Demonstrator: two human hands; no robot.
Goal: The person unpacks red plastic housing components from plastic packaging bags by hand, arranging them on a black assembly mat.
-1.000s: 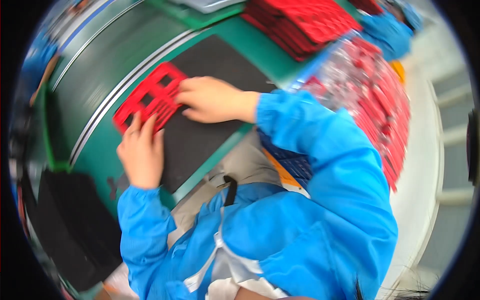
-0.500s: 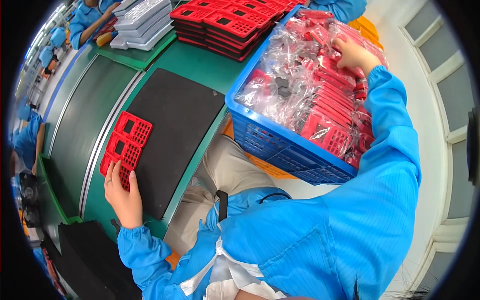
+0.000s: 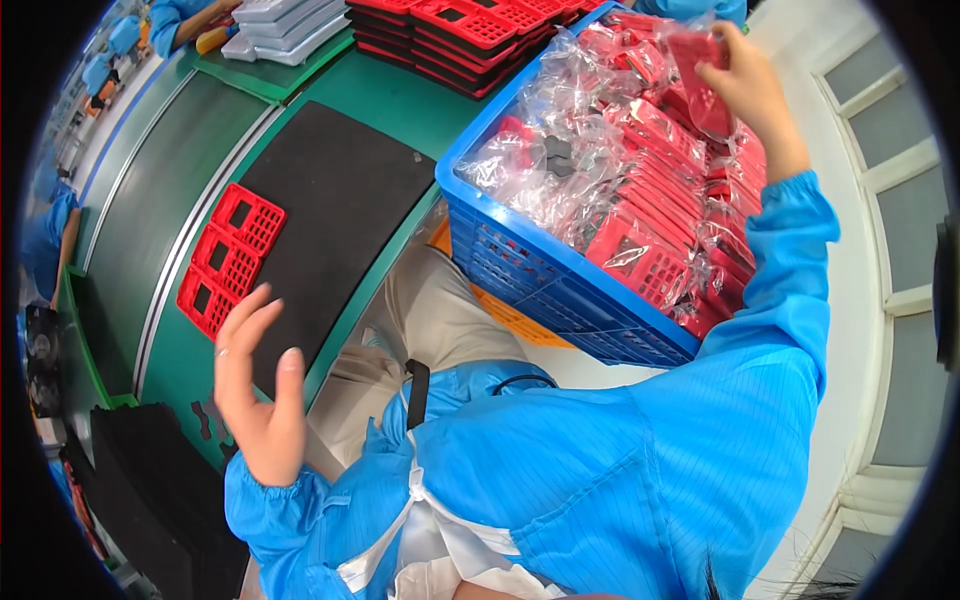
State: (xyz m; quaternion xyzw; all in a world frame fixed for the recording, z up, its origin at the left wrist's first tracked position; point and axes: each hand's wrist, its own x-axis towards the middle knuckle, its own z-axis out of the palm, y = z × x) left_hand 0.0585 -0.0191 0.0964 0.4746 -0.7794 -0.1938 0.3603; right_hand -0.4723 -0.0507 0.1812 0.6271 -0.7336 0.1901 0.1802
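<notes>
My right hand (image 3: 752, 85) grips a red plastic part in a clear bag (image 3: 702, 84), raised at the far right of the blue crate (image 3: 560, 265). Many more bagged red parts (image 3: 640, 255) fill that crate, some in tight rows. On the left, my left hand (image 3: 258, 390) hovers with fingers apart and nothing in it. Just beyond its fingertips lies a red frame of three joined panels (image 3: 229, 258), each with a square window and a grid of holes. This frame rests partly on the black mat (image 3: 340, 190) and partly on the green tabletop.
Red frames are stacked (image 3: 440, 40) at the far side, beside a pile of grey-white trays (image 3: 290, 30). A conveyor belt (image 3: 170, 180) runs along the left. Black sheets (image 3: 150, 490) lie at lower left. Other people's blue sleeves (image 3: 50, 240) show at the edges.
My right hand has lifted a bagged red part from the crate. My left hand has let go of the red frame and drawn back toward me, its fingers spreading.
</notes>
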